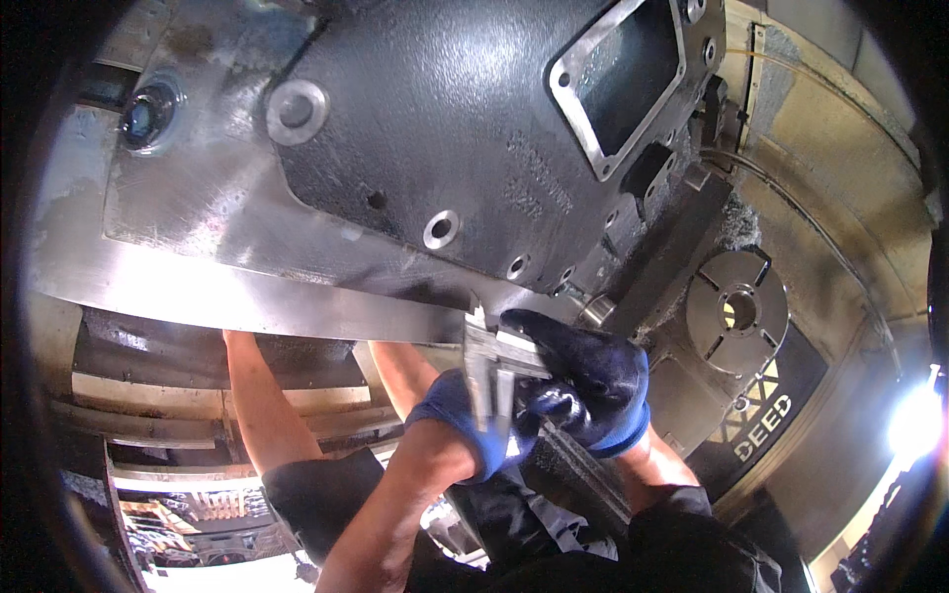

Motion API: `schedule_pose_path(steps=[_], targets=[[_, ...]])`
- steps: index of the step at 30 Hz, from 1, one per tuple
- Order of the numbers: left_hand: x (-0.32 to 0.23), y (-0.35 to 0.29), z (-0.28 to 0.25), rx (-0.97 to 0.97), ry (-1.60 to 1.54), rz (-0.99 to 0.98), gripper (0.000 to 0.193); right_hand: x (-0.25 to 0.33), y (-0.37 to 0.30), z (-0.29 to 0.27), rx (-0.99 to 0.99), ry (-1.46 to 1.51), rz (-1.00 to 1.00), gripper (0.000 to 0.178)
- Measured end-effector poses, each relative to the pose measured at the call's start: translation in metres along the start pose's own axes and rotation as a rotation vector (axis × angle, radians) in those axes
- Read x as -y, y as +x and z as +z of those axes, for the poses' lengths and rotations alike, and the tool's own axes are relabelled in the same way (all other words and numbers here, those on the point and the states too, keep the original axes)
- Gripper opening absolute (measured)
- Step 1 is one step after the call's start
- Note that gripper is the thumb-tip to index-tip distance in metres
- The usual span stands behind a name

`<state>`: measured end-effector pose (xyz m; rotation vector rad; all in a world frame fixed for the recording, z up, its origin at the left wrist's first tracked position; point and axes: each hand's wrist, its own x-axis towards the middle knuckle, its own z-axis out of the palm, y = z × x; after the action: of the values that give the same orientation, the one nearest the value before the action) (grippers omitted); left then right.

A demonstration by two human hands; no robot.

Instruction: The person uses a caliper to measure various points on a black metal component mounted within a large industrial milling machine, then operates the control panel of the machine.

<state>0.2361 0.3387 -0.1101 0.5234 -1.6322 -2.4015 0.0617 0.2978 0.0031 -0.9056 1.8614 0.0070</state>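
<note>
A steel vernier caliper (pixel 491 368) stands upright at the front edge of a bright steel fixture plate (pixel 247 287), its jaws touching that edge. My left hand (pixel 465 430), in a blue glove, grips the caliper's lower beam. My right hand (pixel 588 381), in a dark blue glove, wraps the caliper's slider from the right, thumb on top. A large dark cast-metal housing (pixel 465 119) with bolt holes and a machined rectangular opening (pixel 623 79) lies on the plate just above both hands.
A round slotted metal disc (pixel 736 311) sits to the right on the machine bed. A dark clamp block (pixel 672 257) presses against the housing's right side. My bare legs (pixel 259 405) and black shorts show below the plate. A bright light (pixel 914 420) glares at the right rim.
</note>
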Motion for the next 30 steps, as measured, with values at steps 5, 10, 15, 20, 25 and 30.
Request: schedule_pose_path(steps=[5,10,15,20,25,30], targets=[[-0.004,0.014,-0.010,0.209,-0.184,-0.221,0.027,0.000,0.004,0.005,-0.118,0.196,0.035,0.060],[0.002,0.012,-0.012,0.149,-0.093,-0.086,0.033,-0.004,0.029,0.013,-0.457,-0.022,-0.104,0.025],[-0.006,0.017,-0.022,0.174,-0.043,-0.150,0.036,-0.011,0.072,0.015,-0.826,-0.157,-0.206,0.011],[-0.008,0.020,-0.025,0.101,-0.099,-0.136,0.035,-0.019,0.093,0.015,-0.811,-0.137,-0.193,0.034],[-0.024,0.033,-0.039,0.141,-0.024,-0.156,0.036,-0.021,0.102,0.025,-0.957,-0.136,-0.205,0.038],[-0.022,0.029,-0.042,0.029,-0.068,-0.113,0.039,-0.036,0.105,0.032,-0.984,-0.143,-0.265,0.041]])
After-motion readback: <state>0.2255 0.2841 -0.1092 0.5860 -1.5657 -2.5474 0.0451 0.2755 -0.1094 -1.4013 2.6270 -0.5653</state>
